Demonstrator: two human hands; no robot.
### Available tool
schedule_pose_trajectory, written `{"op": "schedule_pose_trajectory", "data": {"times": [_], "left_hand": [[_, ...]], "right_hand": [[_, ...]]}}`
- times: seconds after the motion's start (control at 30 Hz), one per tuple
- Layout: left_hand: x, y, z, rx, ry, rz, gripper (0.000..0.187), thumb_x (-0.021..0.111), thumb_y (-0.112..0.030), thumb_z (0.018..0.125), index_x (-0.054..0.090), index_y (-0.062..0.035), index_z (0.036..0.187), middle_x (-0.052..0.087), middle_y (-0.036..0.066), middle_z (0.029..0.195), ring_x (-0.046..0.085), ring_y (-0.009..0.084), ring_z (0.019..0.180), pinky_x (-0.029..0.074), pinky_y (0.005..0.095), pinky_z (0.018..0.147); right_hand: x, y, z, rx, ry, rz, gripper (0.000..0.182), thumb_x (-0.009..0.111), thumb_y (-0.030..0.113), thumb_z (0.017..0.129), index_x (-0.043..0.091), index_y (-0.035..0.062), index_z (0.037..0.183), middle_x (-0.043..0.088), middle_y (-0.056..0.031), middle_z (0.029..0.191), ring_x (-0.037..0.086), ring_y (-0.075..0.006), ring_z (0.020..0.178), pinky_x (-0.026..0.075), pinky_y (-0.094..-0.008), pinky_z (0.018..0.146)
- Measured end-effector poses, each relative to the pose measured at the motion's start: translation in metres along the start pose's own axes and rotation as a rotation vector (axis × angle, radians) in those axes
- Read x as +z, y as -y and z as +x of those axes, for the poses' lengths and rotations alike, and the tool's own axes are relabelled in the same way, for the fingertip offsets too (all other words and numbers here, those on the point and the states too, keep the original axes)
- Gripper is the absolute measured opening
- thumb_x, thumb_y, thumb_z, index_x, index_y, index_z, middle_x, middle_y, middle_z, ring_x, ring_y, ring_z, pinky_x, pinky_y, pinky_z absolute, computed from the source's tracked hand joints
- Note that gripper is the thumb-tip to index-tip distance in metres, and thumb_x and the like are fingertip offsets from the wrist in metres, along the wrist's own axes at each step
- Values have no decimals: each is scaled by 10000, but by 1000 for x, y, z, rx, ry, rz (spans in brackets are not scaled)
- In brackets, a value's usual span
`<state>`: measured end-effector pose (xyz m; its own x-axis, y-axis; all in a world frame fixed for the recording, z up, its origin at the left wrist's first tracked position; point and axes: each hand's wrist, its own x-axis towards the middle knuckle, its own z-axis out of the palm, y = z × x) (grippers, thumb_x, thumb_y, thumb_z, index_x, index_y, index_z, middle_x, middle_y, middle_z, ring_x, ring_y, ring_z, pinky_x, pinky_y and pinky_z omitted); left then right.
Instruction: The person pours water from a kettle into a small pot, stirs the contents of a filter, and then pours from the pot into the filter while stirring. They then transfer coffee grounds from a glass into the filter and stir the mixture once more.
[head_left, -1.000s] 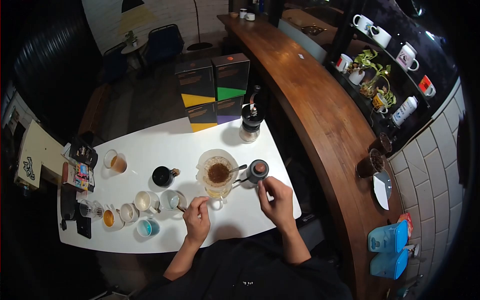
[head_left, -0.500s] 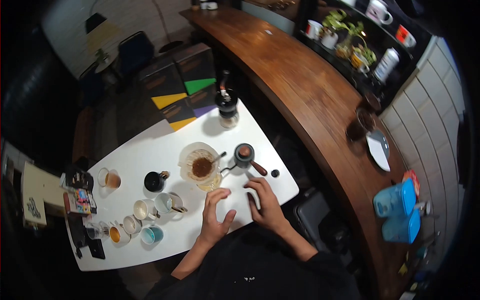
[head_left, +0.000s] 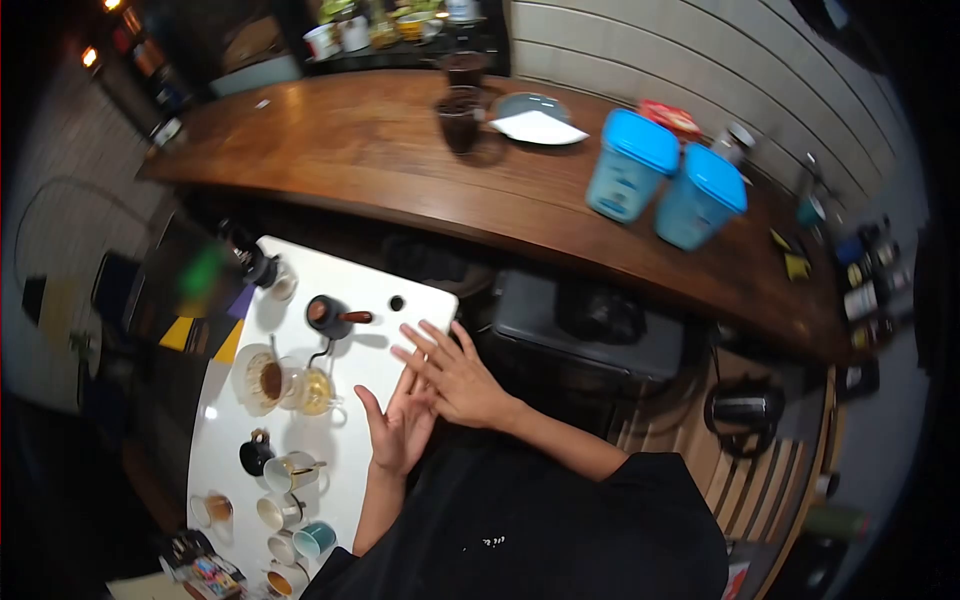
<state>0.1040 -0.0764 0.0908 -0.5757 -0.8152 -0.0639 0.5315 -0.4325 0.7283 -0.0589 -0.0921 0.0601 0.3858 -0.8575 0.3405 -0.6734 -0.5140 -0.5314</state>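
Observation:
My right hand (head_left: 458, 385) is open, fingers spread, crossing over my left hand (head_left: 398, 428). Palm up with its thumb out, the left hand touches or nearly touches the right, which hides part of its fingers. Neither holds anything. Beside them on the white table (head_left: 345, 445) stands a small dark gooseneck kettle (head_left: 322, 314) with a wooden handle. A paper coffee filter (head_left: 252, 378) with wet brown grounds sits in a dripper by a glass server (head_left: 318, 392) of pale liquid. A small round black object (head_left: 397, 303) lies near the table corner.
A coffee grinder (head_left: 262, 270) stands at the far corner. Several cups, including a black mug (head_left: 256, 455) and a teal cup (head_left: 315, 539), cluster at lower left. Across the gap, a wooden counter (head_left: 360, 150) holds blue-lidded containers (head_left: 632, 165) and a plate (head_left: 535, 108). A black kettle (head_left: 745, 410) is right.
The view has swung right, bringing the counter's far end and the black kettle into sight. My hands, apart before, have come together, the right now over the left.

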Motion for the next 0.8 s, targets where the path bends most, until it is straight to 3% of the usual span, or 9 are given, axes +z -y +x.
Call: {"op": "schedule_pose_trajectory", "data": {"times": [0.07,0.1,0.2,0.37,0.43,0.5,0.6,0.67,0.8], "left_hand": [[19,14,5,13,54,125,1015,164,-810,985,156,-43,1650,244,155,1693,298,303,1537,225,437,1258],[38,22,9,-18,94,126,1015,164,-810,985,156,-43,1650,244,155,1693,298,303,1537,225,437,1258],[94,59,19,-58,69,211,750,215,-615,1098,289,-75,1613,327,152,1653,368,283,1503,299,416,1221],[163,154,-4,-470,340,3,849,150,-675,1069,264,-48,1629,322,138,1669,349,287,1522,291,428,1238],[186,189,-16,-558,401,56,890,146,-715,1047,271,-52,1628,347,141,1654,394,290,1490,305,432,1227],[208,193,-22,-560,499,110,865,186,-700,1055,308,-45,1607,388,140,1624,419,288,1467,322,434,1214],[224,204,-23,-560,579,248,768,287,-636,1078,374,-43,1558,441,142,1577,446,269,1441,349,429,1192],[229,215,-17,-604,501,330,594,425,-505,1101,447,-56,1489,489,131,1519,496,245,1378,393,412,1145],[226,257,3,-851,514,156,584,421,-497,1105,464,-55,1483,529,115,1477,542,237,1297,427,401,1098]], "right_hand": [[-27,-6,-37,159,-140,117,686,530,424,1034,294,191,1634,236,-126,1705,237,-374,1558,155,-611,1239],[-32,-13,-59,195,-246,152,697,550,418,1027,301,167,1627,234,-137,1702,237,-380,1557,169,-581,1248],[-76,-1,-129,248,-401,77,708,554,476,1027,319,174,1623,242,-138,1701,218,-369,1567,162,-562,1256],[-101,29,-241,260,-459,-90,665,588,460,1010,388,230,1602,270,-118,1698,219,-351,1571,133,-566,1259],[-113,32,-300,550,-395,-335,654,601,431,1014,388,235,1601,282,-101,1694,234,-351,1563,132,-571,1255],[-113,28,-337,650,-499,-346,655,587,407,1034,357,198,1610,285,-135,1684,260,-371,1546,168,-570,1246],[-116,34,-374,803,-849,-16,689,553,368,1058,273,93,1623,278,-206,1664,325,-423,1497,268,-538,1215],[-119,43,-382,806,-906,-63,692,560,367,1054,275,91,1622,280,-202,1664,327,-422,1497,272,-532,1214],[-128,69,-374,773,-864,-263,711,606,388,1019,320,129,1616,278,-175,1675,284,-399,1534,233,-561,1228]]}}
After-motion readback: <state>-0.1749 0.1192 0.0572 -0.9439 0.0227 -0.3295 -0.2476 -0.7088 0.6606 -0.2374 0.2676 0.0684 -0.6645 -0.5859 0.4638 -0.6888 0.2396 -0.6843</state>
